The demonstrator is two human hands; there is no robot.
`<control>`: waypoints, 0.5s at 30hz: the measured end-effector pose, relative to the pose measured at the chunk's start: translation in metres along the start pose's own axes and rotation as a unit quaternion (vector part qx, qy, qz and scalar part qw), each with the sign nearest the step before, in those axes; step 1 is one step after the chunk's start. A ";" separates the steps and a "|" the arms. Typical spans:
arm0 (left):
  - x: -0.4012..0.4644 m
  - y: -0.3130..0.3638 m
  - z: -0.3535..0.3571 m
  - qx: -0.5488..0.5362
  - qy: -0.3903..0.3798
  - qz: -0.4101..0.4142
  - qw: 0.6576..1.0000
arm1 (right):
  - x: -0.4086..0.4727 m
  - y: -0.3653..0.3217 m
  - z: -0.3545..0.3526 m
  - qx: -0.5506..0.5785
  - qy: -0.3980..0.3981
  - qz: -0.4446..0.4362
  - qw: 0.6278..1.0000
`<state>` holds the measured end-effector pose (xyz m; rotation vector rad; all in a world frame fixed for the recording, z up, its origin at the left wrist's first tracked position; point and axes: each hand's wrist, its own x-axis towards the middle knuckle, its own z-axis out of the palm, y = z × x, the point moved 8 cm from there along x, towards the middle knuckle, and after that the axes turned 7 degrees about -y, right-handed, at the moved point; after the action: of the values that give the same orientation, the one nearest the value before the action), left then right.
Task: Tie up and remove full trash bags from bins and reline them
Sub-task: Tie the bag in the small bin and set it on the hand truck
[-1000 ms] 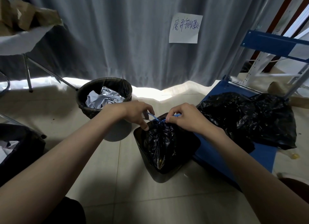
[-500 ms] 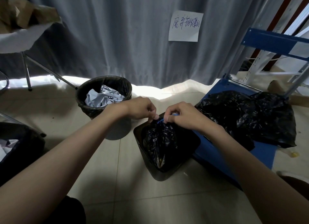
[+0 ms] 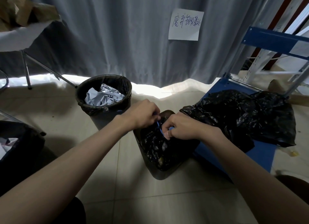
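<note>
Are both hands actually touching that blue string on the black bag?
Touching. The head view shows the left hand and right hand both pinching the blue string at the bag's gathered neck.

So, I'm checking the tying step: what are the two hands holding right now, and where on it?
Both the left hand and right hand pinch the blue drawstring at the gathered neck of the black trash bag.

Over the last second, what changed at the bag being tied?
The hands closed together: left hand and right hand, earlier apart with the blue drawstring stretched between them, now nearly touch above the black bag, both pinching the string. The square bin, round bin and bags on the blue cart stayed put.
</note>
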<state>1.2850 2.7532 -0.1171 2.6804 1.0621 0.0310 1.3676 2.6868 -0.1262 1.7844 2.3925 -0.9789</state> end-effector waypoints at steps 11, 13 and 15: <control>-0.003 -0.004 0.015 -0.312 -0.077 0.043 0.946 | -0.011 0.043 -0.001 0.148 -0.020 0.058 0.987; -0.003 0.008 0.019 -0.290 -0.116 0.075 0.947 | -0.011 0.047 -0.002 0.176 -0.018 0.060 0.982; 0.000 0.011 0.026 -0.252 -0.128 0.075 0.956 | -0.010 0.048 -0.003 0.206 -0.008 0.060 0.977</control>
<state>1.2950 2.7392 -0.1392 2.2188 0.6582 -0.0160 1.4134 2.6875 -0.1435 1.9982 2.1571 -1.5551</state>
